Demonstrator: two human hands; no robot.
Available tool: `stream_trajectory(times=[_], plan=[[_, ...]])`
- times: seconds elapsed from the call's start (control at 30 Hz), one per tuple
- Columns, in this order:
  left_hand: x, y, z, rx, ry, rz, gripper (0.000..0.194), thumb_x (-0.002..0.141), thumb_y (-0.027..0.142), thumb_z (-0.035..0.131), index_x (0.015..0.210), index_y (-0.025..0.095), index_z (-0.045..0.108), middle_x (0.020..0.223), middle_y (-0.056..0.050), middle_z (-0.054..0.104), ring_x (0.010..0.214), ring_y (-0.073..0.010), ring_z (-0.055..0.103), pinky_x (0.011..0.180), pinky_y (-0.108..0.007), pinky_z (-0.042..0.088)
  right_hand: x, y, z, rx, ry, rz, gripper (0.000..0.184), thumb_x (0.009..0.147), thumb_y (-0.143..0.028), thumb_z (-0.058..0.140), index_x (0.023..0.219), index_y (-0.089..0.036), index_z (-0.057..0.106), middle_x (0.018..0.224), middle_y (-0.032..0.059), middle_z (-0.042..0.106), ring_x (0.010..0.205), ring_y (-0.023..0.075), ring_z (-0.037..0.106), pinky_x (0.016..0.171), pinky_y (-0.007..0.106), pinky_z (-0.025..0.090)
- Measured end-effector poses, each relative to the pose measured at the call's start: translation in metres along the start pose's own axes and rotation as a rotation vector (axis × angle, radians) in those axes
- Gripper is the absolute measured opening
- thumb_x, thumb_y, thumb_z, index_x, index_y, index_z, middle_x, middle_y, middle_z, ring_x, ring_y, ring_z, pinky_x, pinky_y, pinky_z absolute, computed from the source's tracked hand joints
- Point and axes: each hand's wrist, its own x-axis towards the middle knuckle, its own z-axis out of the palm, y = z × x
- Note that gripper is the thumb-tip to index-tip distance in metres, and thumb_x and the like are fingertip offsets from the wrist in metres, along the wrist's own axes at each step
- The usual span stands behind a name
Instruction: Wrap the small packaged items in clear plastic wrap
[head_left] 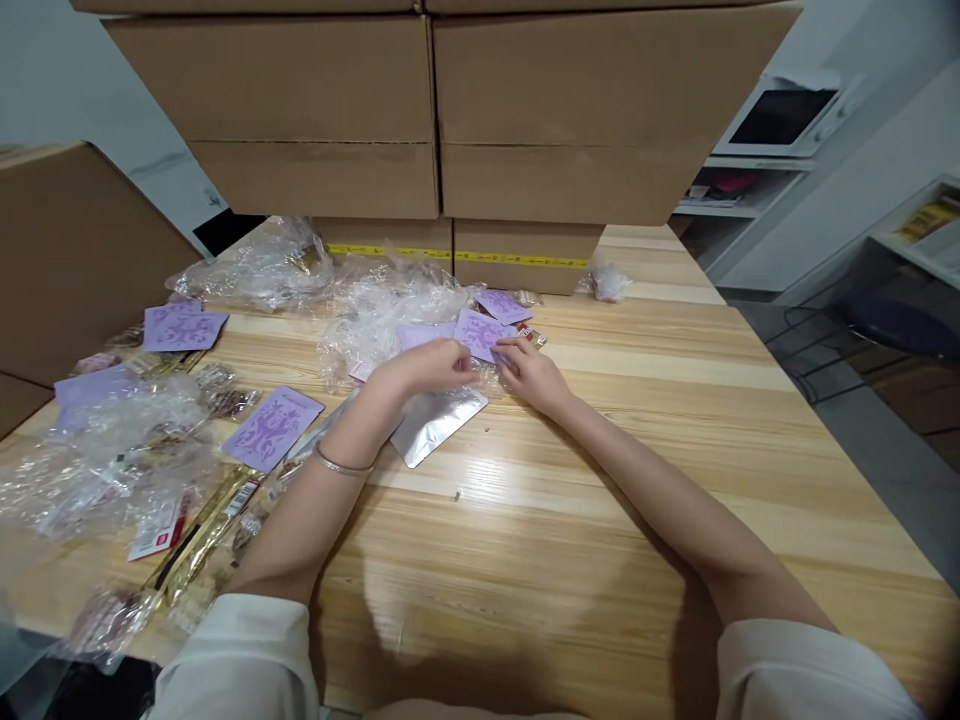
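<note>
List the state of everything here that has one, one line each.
Left hand: fingers curled, contents unclear
Right hand: fingertips at a purple packet
Silver pouch: lying flat, partly hidden by the left arm
Clear plastic wrapping: crumpled, heaped
Bracelet: worn on the left arm
Cardboard boxes: stacked
Microwave: door apparently closed
</note>
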Motion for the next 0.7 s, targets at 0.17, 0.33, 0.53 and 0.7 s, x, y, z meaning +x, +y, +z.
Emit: stream_trajectory(times=[0.17, 0.33, 0.53, 0.7], plan=[[-0.007, 0.025, 0.015, 0.236, 0.012, -0.037, 0.026, 0.083, 0.023, 0.065, 0.107, 0.014, 0.07, 0.118, -0.017, 0.066, 0.117, -0.0318, 0.059, 0.096, -0.039, 0.046, -0.002, 0.018, -0.001, 0.262, -0.017, -0.02, 0.041, 0.087, -0.016, 0.044, 0.124, -0.019, 0.062, 0.142, 0.017, 0.052, 0.11, 0.0234, 0.064, 0.093, 0.044, 0.054], [-0.016, 0.038, -0.008, 0.198, 0.133, -0.115, 0.032, 0.091, 0.008, 0.041, 0.115, 0.012, 0.061, 0.105, -0.017, 0.07, 0.1, -0.0295, 0.067, 0.087, -0.039, 0.048, -0.01, 0.013, -0.005, 0.364, -0.02, -0.013, 0.048, 0.077, -0.013, 0.052, 0.123, -0.022, 0.062, 0.142, 0.0144, 0.052, 0.135, 0.029, 0.046, 0.107, 0.053, 0.043], [-0.033, 0.036, -0.043, -0.215, 0.628, -0.045, 0.022, 0.1, 0.022, 0.035, 0.107, 0.019, 0.055, 0.092, -0.006, 0.067, 0.084, -0.0219, 0.064, 0.078, -0.034, 0.048, -0.006, 0.0, -0.008, 0.615, -0.183, 0.079, 0.089, 0.075, -0.031, 0.071, 0.154, -0.025, 0.031, 0.161, 0.0125, 0.03, 0.144, 0.0306, 0.038, 0.114, 0.05, 0.036], [-0.037, 0.039, -0.043, -0.351, 0.699, 0.02, 0.018, 0.101, 0.025, 0.037, 0.105, 0.021, 0.054, 0.088, -0.003, 0.062, 0.084, -0.0201, 0.062, 0.084, -0.035, 0.047, -0.001, -0.013, -0.004, 0.619, -0.207, 0.083, 0.102, 0.076, -0.051, 0.075, 0.158, -0.019, 0.023, 0.165, 0.0145, 0.023, 0.151, 0.0289, 0.023, 0.124, 0.046, 0.019]])
